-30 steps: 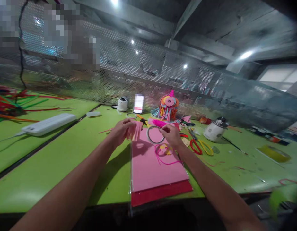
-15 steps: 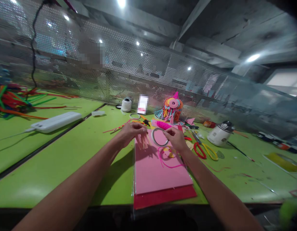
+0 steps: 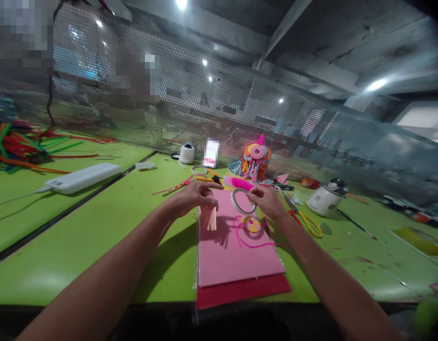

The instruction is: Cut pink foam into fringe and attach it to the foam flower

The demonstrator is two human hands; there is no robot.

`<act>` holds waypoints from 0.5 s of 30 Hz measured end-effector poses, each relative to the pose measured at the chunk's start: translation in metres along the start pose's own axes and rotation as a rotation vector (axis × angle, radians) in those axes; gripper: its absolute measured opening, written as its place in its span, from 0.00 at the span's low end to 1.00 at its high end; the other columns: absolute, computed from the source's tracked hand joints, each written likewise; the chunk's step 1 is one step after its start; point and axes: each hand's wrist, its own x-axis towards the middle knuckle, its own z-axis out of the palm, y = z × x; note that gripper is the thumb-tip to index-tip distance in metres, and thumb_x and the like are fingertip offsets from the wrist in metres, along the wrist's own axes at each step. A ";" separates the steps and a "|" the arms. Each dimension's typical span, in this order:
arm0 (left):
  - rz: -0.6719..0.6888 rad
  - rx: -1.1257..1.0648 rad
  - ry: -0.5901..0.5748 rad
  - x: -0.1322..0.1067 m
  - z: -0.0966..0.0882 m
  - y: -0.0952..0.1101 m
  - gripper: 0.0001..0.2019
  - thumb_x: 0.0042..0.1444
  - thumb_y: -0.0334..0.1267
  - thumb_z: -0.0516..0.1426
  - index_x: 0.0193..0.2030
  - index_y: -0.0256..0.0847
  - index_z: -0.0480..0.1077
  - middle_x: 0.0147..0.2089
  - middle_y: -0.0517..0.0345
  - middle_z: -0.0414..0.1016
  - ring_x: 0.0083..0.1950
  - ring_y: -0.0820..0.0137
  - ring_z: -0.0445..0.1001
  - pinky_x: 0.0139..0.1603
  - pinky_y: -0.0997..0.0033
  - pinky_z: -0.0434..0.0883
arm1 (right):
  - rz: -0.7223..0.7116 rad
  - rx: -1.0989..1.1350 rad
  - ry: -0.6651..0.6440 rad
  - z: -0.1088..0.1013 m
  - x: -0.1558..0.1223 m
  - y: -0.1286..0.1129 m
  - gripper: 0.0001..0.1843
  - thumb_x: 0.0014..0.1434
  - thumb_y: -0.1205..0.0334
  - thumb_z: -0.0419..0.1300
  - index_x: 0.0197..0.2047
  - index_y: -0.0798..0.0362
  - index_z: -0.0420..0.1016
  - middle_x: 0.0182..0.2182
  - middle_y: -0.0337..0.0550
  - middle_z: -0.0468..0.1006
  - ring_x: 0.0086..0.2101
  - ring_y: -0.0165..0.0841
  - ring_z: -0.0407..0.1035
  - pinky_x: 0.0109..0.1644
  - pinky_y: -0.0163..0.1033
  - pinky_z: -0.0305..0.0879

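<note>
My left hand [image 3: 199, 194] is closed on a pale pink paper fringe [image 3: 210, 219], whose thin strips hang down above a stack of pink paper [image 3: 236, 263]. My left index finger points out to the right. In my right hand [image 3: 266, 200] a roll of tape [image 3: 236, 206] is pinched by its right edge, tilted over the paper. Below the roll, a yellow and pink paper flower [image 3: 252, 224] lies on the sheet with a magenta cord [image 3: 249, 245] curling around it. A red sheet [image 3: 243, 293] shows under the pink paper.
Behind my hands stands a colourful tasselled paper ornament [image 3: 256, 158]. Yellow-handled scissors [image 3: 311, 224] and a white jar [image 3: 325, 199] are to the right. At left lie a white power strip [image 3: 85, 177] and a pile of pipe cleaners [image 3: 16, 151]. A spool of white thread [image 3: 187, 154] sits behind.
My left index finger has stretched out, and the paper fringe now hangs straighter and lower. The tape roll and my right hand have shifted slightly right.
</note>
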 end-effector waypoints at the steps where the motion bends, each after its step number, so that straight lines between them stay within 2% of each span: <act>1: -0.003 -0.014 -0.028 -0.001 0.000 0.000 0.29 0.41 0.29 0.64 0.54 0.35 0.66 0.25 0.58 0.74 0.28 0.71 0.73 0.33 0.71 0.67 | 0.000 -0.002 -0.015 -0.003 0.001 -0.001 0.12 0.48 0.55 0.61 0.23 0.55 0.70 0.18 0.36 0.68 0.21 0.27 0.61 0.25 0.33 0.57; 9: -0.008 -0.083 -0.200 -0.003 -0.004 -0.003 0.26 0.44 0.28 0.62 0.53 0.36 0.67 0.26 0.59 0.73 0.30 0.74 0.73 0.33 0.73 0.67 | -0.024 0.004 -0.109 -0.022 0.005 0.003 0.13 0.50 0.54 0.59 0.29 0.56 0.74 0.22 0.38 0.71 0.23 0.28 0.62 0.28 0.34 0.57; 15: -0.017 -0.025 -0.237 -0.004 -0.005 -0.004 0.25 0.43 0.29 0.63 0.51 0.36 0.69 0.24 0.63 0.69 0.27 0.77 0.68 0.32 0.74 0.66 | 0.028 0.154 -0.276 -0.025 0.002 0.003 0.15 0.49 0.52 0.61 0.28 0.57 0.74 0.21 0.37 0.69 0.21 0.26 0.59 0.24 0.32 0.53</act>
